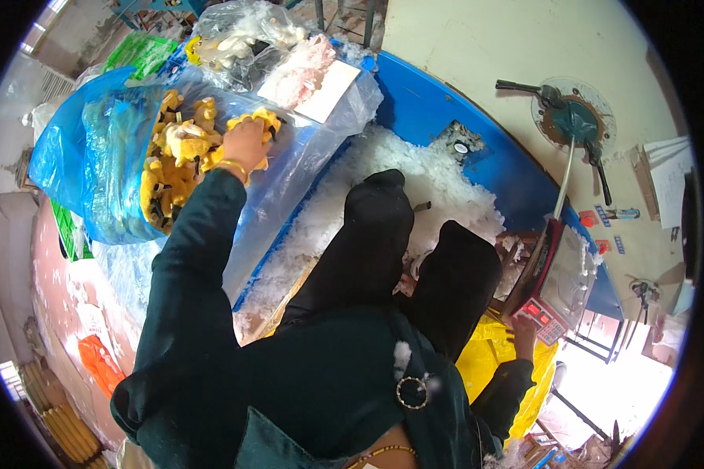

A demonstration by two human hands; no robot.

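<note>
My left hand (245, 144) reaches out to the upper left, its fingers closed on a yellow plush piece (264, 119) with dark bits. Several more yellow plush pieces (184, 142) lie bunched beside it in the mouth of a blue plastic bag (102, 164). Low on the right, my right hand (523, 338) is at the near end of a red-and-grey digital scale (546, 319), above a yellow plastic sheet or bag (485, 352). Its fingers are partly hidden, so I cannot tell what it grips.
White stuffing fluff (454, 195) is heaped past my knees against a blue panel (414, 102). Clear plastic bags, pink fluff (301, 72) and a white card (328, 91) lie at the top. The pale tabletop (461, 47) on the right carries a round metal fitting with black handles (575, 117).
</note>
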